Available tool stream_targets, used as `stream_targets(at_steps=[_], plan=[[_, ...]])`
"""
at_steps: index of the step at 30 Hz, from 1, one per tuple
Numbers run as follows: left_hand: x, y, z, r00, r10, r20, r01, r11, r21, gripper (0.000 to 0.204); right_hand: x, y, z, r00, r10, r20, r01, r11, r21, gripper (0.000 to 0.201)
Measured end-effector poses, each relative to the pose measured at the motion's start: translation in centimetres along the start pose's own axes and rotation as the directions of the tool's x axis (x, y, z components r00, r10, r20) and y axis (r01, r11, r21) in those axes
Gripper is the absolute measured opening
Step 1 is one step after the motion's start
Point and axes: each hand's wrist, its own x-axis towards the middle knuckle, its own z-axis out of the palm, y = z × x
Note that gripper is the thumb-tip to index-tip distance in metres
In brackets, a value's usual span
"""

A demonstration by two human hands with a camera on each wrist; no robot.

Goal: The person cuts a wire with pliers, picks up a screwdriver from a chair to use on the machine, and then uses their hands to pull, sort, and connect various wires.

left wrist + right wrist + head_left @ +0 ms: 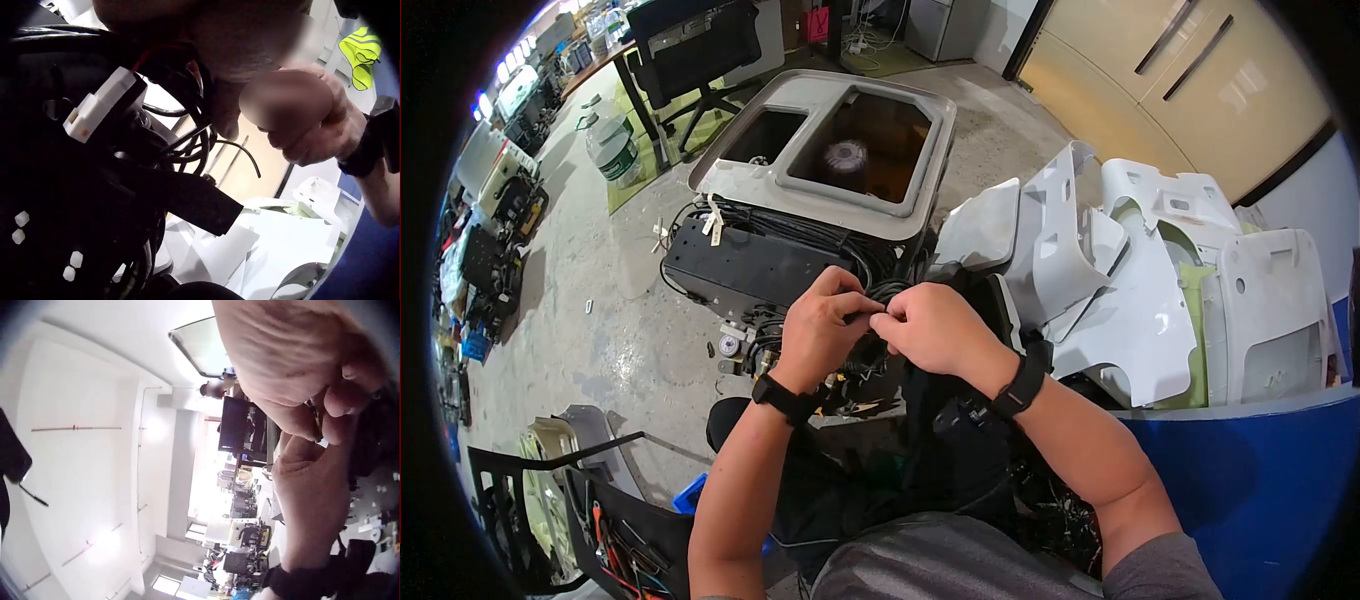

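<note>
My left hand point(825, 322) and right hand point(945, 330) meet fingertip to fingertip over a bundle of black cables point(850, 250). Between their fingers is a small, thin, dark and brassy piece point(317, 420), mostly covered; I cannot tell its kind. In the right wrist view the right hand point(294, 362) comes from above and the left hand point(312, 481) from below. Close under the left fingertips a thin black cable point(240, 147) sticks out with a free end. A white plug connector point(103, 105) hangs beside the looped cables in the left wrist view.
A black metal box point(735, 268) lies before a grey frame panel point(855, 205) with two openings. White plastic shells point(1135, 320) are piled at right beside a blue surface point(1250, 490). At lower left, tools point(615, 540) lie on a black chair. A water bottle point(610, 150) stands farther back.
</note>
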Motion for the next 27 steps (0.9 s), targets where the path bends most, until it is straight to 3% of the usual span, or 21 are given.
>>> stream_targets(at_steps=[1,2,4,5,7,8,10,11,13,14,16,17,19,20,22,26,27], plan=[[0.0,0.0,0.0,1.0,0.005,0.003,-0.005,1.0,-0.005,0.017,0.0,-0.1,0.0,0.993,-0.111,-0.034,0.103,0.976,-0.193,0.026],[0.0,0.0,-0.1,1.0,0.01,0.005,-0.01,1.0,-0.009,0.017,0.0,-0.1,0.1,0.993,-0.112,-0.034,0.104,0.976,-0.193,0.026],[0.0,-0.1,-0.2,1.0,0.021,0.001,-0.021,1.0,-0.014,0.017,-0.4,-0.1,0.5,0.972,-0.197,-0.13,0.126,0.899,-0.42,0.025],[0.0,-0.1,-0.3,0.999,0.034,-0.003,-0.034,0.999,-0.021,0.016,-0.6,0.0,0.5,0.972,-0.197,-0.13,0.126,0.899,-0.419,0.025],[0.0,0.1,-0.4,0.999,0.045,-0.002,-0.045,0.999,-0.021,0.016,-1.0,0.2,0.2,0.912,-0.408,-0.046,0.309,0.755,-0.578,0.015],[0.0,0.1,-0.5,0.998,0.056,0.0,-0.056,0.998,-0.019,0.016,-1.0,0.2,-0.1,0.912,-0.408,-0.045,0.31,0.755,-0.577,0.015],[0.0,-0.3,-0.5,0.998,0.064,0.004,-0.064,0.998,-0.025,0.016,-0.6,0.0,-1.1,0.749,-0.66,0.057,0.493,0.497,-0.714,0.009],[0.0,-0.4,-0.4,0.997,0.073,0.004,-0.073,0.997,-0.033,0.016,-0.4,0.0,-1.4,0.75,-0.659,0.055,0.491,0.499,-0.714,0.009],[-0.1,-0.2,-0.4,0.999,0.043,0.013,-0.043,0.998,-0.043,0.015,-0.2,0.0,-1.8,0.652,-0.756,0.064,0.552,0.415,-0.723,0.013],[0.0,-0.2,-0.4,1.0,0.012,0.018,-0.011,0.999,-0.051,0.014,-0.4,0.1,-1.7,0.651,-0.757,0.067,0.553,0.412,-0.724,0.013],[0.0,-0.3,-0.3,1.0,0.016,0.01,-0.016,0.998,-0.063,0.013,-1.0,0.5,-0.8,0.772,-0.607,-0.186,0.357,0.658,-0.663,0.027],[-0.1,-0.4,-0.3,1.0,0.02,0.004,-0.02,0.997,-0.075,0.012,-1.1,0.5,-0.8,0.772,-0.608,-0.182,0.362,0.657,-0.661,0.027],[-0.1,-0.4,-0.2,1.0,0.018,0.003,-0.018,0.998,-0.062,0.012,-1.4,0.8,-0.9,0.958,-0.194,-0.211,0.065,0.863,-0.501,0.043],[-0.1,-0.3,-0.2,1.0,0.022,0.002,-0.021,0.998,-0.051,0.012,-1.4,0.8,-0.8,0.958,-0.193,-0.211,0.064,0.864,-0.5,0.043],[0.0,-0.2,-0.2,1.0,0.015,0.01,-0.015,0.999,-0.031,0.012,-1.3,0.8,-0.4,0.959,-0.144,-0.243,0.08,0.963,-0.257,0.049],[-0.2,0.0,0.0,1.0,0.002,0.02,-0.002,0.999,-0.032,0.014,-0.9,0.3,0.1,0.957,-0.137,-0.254,0.093,0.98,-0.178,0.041],[-0.3,-0.1,-0.1,1.0,-0.002,0.018,0.002,1.0,-0.029,0.014,-0.8,0.2,0.1,0.951,-0.203,-0.233,0.146,0.96,-0.239,0.037]])
